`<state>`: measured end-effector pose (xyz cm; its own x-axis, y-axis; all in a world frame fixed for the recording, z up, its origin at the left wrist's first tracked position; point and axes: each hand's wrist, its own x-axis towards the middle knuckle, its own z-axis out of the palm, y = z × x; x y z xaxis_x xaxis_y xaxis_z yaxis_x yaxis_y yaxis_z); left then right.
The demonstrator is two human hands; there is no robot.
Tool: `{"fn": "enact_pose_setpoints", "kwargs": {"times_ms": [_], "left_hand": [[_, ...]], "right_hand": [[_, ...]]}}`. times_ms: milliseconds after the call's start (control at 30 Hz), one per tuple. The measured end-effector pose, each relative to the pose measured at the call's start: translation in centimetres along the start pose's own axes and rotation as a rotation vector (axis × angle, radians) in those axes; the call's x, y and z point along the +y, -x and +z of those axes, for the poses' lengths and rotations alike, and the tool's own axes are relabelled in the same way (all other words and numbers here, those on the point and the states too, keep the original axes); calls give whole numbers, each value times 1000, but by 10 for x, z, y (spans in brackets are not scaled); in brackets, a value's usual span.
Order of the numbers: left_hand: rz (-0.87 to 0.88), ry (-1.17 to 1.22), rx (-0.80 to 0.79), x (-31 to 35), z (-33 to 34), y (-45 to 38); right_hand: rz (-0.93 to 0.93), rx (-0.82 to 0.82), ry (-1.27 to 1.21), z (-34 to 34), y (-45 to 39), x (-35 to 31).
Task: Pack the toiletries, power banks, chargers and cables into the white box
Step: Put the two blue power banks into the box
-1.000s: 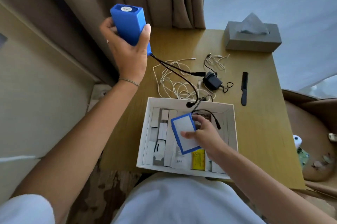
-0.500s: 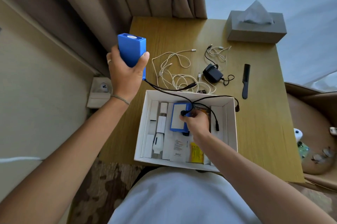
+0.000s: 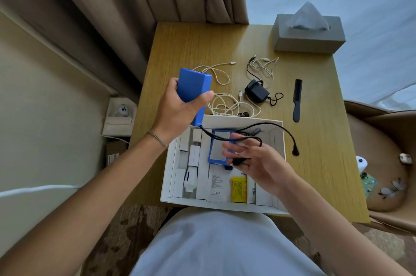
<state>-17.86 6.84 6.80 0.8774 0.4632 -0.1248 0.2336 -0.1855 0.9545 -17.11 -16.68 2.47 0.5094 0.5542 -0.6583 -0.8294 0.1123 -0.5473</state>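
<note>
The left hand (image 3: 177, 109) grips a blue power bank (image 3: 193, 91), fingers and thumb curled round its body, holding it tilted above the far left corner of the white box (image 3: 278, 138). Black cables (image 3: 238, 138) run from the lower end of the power bank across the box; one plug end hangs over the right wall. The right hand (image 3: 258, 163) hovers over the box with fingers spread and slightly blurred, a black cable loop draped across the fingertips. A second blue power bank (image 3: 217, 152) lies inside the box among white toiletry packets and a yellow sachet (image 3: 238, 189). On the wooden table (image 3: 315, 140) beyond the box lie white cables (image 3: 222, 104), a black charger (image 3: 256, 91), a black comb (image 3: 297, 100) and a tissue box (image 3: 308, 35).
</note>
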Motion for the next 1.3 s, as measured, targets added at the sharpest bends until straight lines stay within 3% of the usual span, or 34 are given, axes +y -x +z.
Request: {"fn": "enact_pose_setpoints", "kwargs": {"times_ms": [133,333,467,633,900,1067,1300], "left_hand": [[-135,47,-186,-6,5,17],[-388,110,-456,-33,19,50],[-423,68,-608,-58,24,59],[-631,-171,-592,-84,38,71],[-389,-744,-555,-97,56,81],[-278,-864,-573,-95,55,83],[-309,-887,-590,-95,56,84]], "right_hand": [[-133,-138,-77,-5,19,-16],[-257,-46,133,-13,24,-27],[-192,-28,263,-10,24,-23],[-107,-11,390,-7,20,-12],[23,122,672,-12,11,13],[-26,224,848,-18,5,24],[-57,304,962,-24,1,21]]}}
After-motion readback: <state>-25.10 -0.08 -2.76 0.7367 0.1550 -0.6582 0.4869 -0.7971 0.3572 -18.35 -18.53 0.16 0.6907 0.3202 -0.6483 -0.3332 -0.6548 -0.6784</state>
